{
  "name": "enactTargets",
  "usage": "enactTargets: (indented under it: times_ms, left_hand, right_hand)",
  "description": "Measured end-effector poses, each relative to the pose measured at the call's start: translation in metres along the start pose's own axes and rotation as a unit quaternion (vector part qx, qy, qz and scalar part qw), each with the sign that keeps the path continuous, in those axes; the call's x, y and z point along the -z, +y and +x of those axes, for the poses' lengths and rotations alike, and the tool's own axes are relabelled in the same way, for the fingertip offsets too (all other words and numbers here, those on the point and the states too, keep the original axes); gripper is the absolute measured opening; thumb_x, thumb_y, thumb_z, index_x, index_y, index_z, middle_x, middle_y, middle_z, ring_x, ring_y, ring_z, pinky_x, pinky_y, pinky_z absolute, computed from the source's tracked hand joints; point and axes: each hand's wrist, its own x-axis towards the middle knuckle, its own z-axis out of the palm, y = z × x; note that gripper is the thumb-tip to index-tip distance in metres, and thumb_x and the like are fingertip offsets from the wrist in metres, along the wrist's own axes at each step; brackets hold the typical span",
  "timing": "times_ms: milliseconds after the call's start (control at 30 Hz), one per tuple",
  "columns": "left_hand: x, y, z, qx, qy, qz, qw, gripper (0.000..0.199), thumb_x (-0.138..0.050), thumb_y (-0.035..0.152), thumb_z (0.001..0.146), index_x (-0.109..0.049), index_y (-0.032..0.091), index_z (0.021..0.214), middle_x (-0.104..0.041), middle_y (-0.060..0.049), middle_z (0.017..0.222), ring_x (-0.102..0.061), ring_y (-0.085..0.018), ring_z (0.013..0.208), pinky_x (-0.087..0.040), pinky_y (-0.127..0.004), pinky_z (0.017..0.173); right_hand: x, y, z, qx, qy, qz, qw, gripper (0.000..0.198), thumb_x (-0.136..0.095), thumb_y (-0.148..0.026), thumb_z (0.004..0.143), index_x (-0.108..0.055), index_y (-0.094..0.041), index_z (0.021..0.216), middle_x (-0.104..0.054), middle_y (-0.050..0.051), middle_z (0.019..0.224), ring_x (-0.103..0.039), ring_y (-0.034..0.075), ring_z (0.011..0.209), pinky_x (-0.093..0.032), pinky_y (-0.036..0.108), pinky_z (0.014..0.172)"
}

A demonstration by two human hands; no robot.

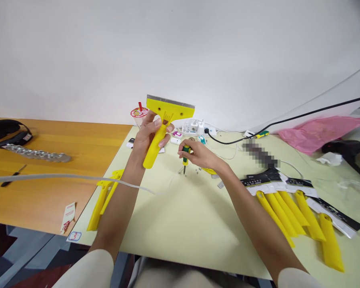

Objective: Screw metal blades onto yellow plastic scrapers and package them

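Note:
My left hand (151, 132) is closed around a yellow scraper (169, 109), held up and tilted with its wide metal blade at the top. Two screw heads or holes show on the scraper's yellow head. In my right hand (199, 154) is a green and yellow screwdriver (185, 155), its shaft pointing down at the table. Several small metal bits (197, 171) lie on the table near the screwdriver's tip. Another yellow piece (209, 171) is partly hidden behind my right wrist.
Several yellow scraper handles (288, 212) with black and white packaging lie at right. More yellow scrapers (103, 200) rest by my left forearm. A power strip (193, 128), a lidded cup (139, 112) and a pink bag (318, 132) stand along the wall. A pale cable (78, 177) crosses at left.

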Motion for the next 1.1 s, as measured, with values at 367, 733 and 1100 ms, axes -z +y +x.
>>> enactTargets:
  times_ms: [367,733,1100]
  left_hand:
    - [-0.001,-0.001,0.001,0.01,-0.009,-0.012,1.0,0.03,-0.079,0.023,0.09,-0.072,0.033,0.118,-0.076,-0.006,0.116,-0.069,-0.012,0.067,-0.029,-0.013,0.034]
    - [0.004,-0.003,0.003,0.016,-0.004,-0.01,1.0,0.046,-0.081,0.024,0.085,-0.072,0.037,0.128,-0.076,-0.007,0.126,-0.074,-0.017,0.075,-0.032,-0.013,0.036]
    - [0.008,-0.003,0.007,0.051,0.011,-0.003,0.999,0.04,-0.08,0.034,0.09,-0.072,0.041,0.129,-0.076,-0.006,0.124,-0.077,-0.023,0.085,-0.043,-0.019,0.041]
  right_hand:
    - [-0.006,0.007,0.004,0.016,0.015,0.013,1.0,0.014,-0.059,-0.035,0.105,-0.065,-0.022,0.104,-0.08,0.006,0.097,-0.072,0.019,0.086,-0.05,0.031,0.074]
    - [-0.016,0.01,0.007,0.024,0.009,0.0,1.0,0.016,-0.061,-0.038,0.104,-0.065,-0.022,0.102,-0.077,0.005,0.096,-0.068,0.018,0.081,-0.049,0.031,0.075]
    - [-0.01,0.004,0.004,0.028,0.006,0.006,1.0,0.013,-0.061,-0.035,0.105,-0.065,-0.022,0.104,-0.079,0.006,0.099,-0.071,0.019,0.085,-0.05,0.031,0.074]
